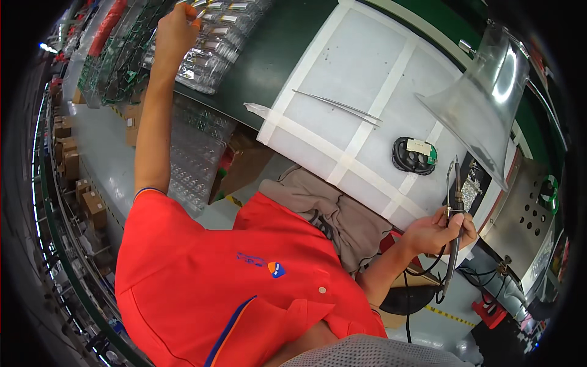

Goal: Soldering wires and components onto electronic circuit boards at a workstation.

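Observation:
My right hand (441,233) is wrapped round a soldering iron (457,205) with a thin curved metal tube clipped beside it; the tip points away from me. My left arm stretches far to the upper left. There my left hand (175,35), with orange covers on its fingertips, pinches at a clear plastic tray (211,52) holding rows of small silvery and yellowish parts. What its fingers hold is too small to make out. On the white work mat (330,131) lies a black oval housing (413,156) with a green circuit board and a pale label. Tweezers (339,106) lie farther left on the mat.
A clear funnel-shaped hood (483,92) overhangs the mat's right side. Beyond it stands a metal box with round holes (531,211). Black cables (408,300) hang below my right hand. Green wired parts in plastic (125,73) lie at the upper left, and cardboard boxes (93,208) stand on the floor.

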Tool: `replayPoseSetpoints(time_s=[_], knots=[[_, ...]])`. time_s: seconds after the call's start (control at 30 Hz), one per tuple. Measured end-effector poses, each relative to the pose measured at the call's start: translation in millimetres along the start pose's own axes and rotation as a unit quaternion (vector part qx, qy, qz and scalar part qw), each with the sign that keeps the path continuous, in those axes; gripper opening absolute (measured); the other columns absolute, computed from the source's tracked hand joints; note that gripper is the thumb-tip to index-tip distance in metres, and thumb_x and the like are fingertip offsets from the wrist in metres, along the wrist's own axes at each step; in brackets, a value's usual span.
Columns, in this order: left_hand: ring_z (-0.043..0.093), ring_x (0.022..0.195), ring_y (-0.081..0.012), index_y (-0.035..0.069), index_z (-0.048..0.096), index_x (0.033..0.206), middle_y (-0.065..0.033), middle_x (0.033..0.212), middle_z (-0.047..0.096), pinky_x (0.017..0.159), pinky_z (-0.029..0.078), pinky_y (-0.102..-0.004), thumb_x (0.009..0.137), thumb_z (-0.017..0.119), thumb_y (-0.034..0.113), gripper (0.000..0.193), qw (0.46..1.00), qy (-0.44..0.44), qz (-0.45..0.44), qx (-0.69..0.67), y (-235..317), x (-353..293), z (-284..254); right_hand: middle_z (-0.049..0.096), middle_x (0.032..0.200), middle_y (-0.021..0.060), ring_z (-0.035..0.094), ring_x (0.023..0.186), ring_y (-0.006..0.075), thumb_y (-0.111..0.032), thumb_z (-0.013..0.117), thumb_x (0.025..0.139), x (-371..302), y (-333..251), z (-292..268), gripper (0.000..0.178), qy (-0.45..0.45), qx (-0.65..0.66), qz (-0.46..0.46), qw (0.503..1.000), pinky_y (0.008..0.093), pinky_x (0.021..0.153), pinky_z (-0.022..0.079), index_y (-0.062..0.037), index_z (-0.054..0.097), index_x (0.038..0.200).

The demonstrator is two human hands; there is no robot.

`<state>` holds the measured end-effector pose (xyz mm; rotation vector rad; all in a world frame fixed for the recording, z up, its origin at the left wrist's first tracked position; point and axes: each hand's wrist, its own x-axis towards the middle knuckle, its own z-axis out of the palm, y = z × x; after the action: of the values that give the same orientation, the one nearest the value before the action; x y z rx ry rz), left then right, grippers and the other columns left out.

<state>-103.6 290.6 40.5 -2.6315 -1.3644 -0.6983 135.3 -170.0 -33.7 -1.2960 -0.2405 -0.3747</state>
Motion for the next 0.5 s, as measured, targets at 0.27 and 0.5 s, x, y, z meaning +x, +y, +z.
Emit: replayPoseSetpoints(time_s=[0.27,0.5], knots=[[0.062,0.079,-0.0141,0.005,0.064,0.119,-0.0041,0.089,0.065,0.072,0.05,-0.0274,0.088,0.061,0.005,0.031,0.953,-0.032,0.075,-0.291,35,-26,-7,0.053,0.087,0.0118,0.047,0.057,0.0143,-0.01,0.058,0.088,-13,-10,-7,0.015,-0.031,-0.039,-0.014,0.999,0.0245,0.048,0.038,-0.0013,0.05,0.097],[0.06,0.086,-0.0153,-0.005,0.054,0.126,-0.0064,0.102,0.054,0.075,0.05,-0.0274,0.093,0.06,-0.001,0.034,0.641,-0.395,-0.003,-0.658,196,-130,-15,0.055,0.105,0.0154,0.057,0.066,0.0189,-0.005,0.063,0.091,-25,-8,-7,0.025,-0.253,0.012,0.042,0.967,0.0272,0.055,0.046,-0.0014,0.054,0.113]])
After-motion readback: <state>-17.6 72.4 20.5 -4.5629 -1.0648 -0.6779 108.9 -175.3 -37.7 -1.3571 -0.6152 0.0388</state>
